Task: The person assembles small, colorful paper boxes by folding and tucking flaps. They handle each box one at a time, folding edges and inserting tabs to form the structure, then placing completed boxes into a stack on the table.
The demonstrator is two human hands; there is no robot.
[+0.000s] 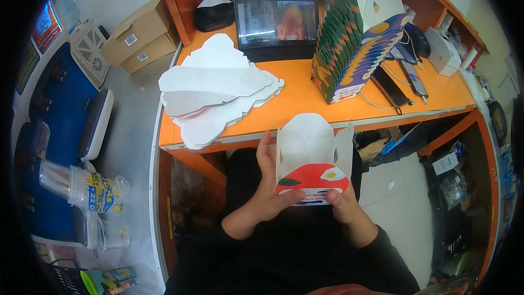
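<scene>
Over my lap I hold a folded paper food box (314, 177), white inside with a red front panel that shows an egg and a leaf. Its tall back flap stands up and its top is unclosed. My left hand (268, 186) grips the left side, thumb on the front panel and a finger up along the wall. My right hand (345, 205) grips the lower right corner, its thumb on the front. On the orange desk ahead lies a pile of flat white box blanks (213, 90). To their right stands a nested stack of formed boxes (349, 49), patterned green and purple.
A tablet-like screen (277, 22) stands at the desk's back, beside a dark pouch (214, 15). Phones (413, 78) and cables lie at the right. On the grey counter at left are cardboard boxes (139, 35) and stacked plastic cups (82, 183). An open shelf (458, 186) is at right.
</scene>
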